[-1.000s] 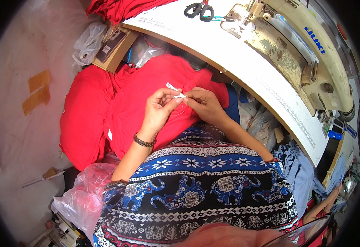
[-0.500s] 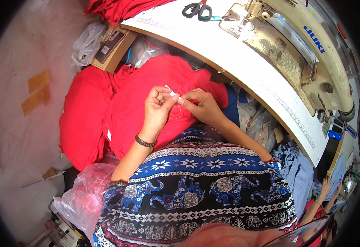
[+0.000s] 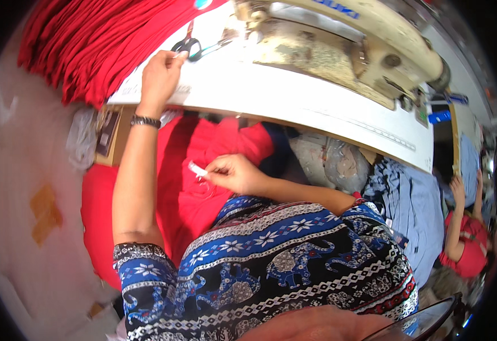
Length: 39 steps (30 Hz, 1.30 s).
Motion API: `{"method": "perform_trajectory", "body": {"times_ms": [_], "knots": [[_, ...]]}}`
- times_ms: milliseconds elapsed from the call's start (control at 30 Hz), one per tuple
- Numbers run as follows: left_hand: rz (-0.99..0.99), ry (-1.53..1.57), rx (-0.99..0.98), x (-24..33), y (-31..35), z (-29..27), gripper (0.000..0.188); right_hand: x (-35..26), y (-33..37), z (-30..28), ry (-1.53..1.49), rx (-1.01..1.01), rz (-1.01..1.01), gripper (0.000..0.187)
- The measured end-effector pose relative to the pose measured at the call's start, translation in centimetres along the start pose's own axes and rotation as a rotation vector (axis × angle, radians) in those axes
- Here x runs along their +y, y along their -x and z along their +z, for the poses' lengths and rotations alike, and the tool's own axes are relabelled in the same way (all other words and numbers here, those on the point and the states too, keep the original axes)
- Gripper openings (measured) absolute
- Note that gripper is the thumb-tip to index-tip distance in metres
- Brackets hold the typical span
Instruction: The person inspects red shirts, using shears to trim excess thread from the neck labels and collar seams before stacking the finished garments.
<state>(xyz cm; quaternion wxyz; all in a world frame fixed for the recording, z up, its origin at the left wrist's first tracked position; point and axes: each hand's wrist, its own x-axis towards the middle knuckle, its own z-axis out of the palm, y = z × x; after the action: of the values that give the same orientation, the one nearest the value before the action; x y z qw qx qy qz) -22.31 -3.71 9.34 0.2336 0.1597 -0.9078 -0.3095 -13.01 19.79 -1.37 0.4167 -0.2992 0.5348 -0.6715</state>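
Observation:
My left hand (image 3: 162, 77) reaches out over the white table, its fingertips drawn together next to the black-handled scissors (image 3: 186, 48). A tiny white bit shows at those fingertips; what it is I cannot make out. Closer to my body, my right hand (image 3: 238, 174) pinches a small white label strip (image 3: 197, 169) between thumb and fingers. Beneath the strip, red fabric (image 3: 194, 196) is spread over my lap, and a thin pale loop of thread (image 3: 207, 189) shows on it.
A sewing machine (image 3: 311, 54) stands on the white table (image 3: 294, 91). Pleated red cloth (image 3: 95, 45) is heaped at the far left. A cardboard box (image 3: 122, 133) sits below the table edge. Blue garments (image 3: 416, 210) lie at the right, near another person's arm (image 3: 456, 213).
My hands have parted. The left has moved forward and left from the lap to the scissors on the table, while the right stays low, holding the white strip. The view has shifted.

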Motion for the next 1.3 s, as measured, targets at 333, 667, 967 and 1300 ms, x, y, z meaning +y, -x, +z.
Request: {"method": "perform_trajectory", "body": {"times_ms": [333, 667, 967, 1300], "knots": [[-0.057, -0.466, -0.504, -1.9, -9.0, 1.9, 0.044, 0.4, 0.3, -0.3, 0.005, 0.091, -0.072, 0.015], [-0.162, 0.057, -0.361, -8.4, 1.2, -8.4, 0.022, -0.5, -0.2, 0.8, -0.193, 0.148, 0.179, 0.016], [-0.354, -0.003, -0.768, 2.1, 24.3, -18.3, 0.027, -2.1, -0.5, 1.3, -0.294, 0.082, 0.165, 0.017], [-0.397, -0.057, -0.783, 3.7, 25.8, -15.2, 0.029, -3.1, -0.7, 1.6, -0.239, 0.029, 0.139, 0.011]]}}
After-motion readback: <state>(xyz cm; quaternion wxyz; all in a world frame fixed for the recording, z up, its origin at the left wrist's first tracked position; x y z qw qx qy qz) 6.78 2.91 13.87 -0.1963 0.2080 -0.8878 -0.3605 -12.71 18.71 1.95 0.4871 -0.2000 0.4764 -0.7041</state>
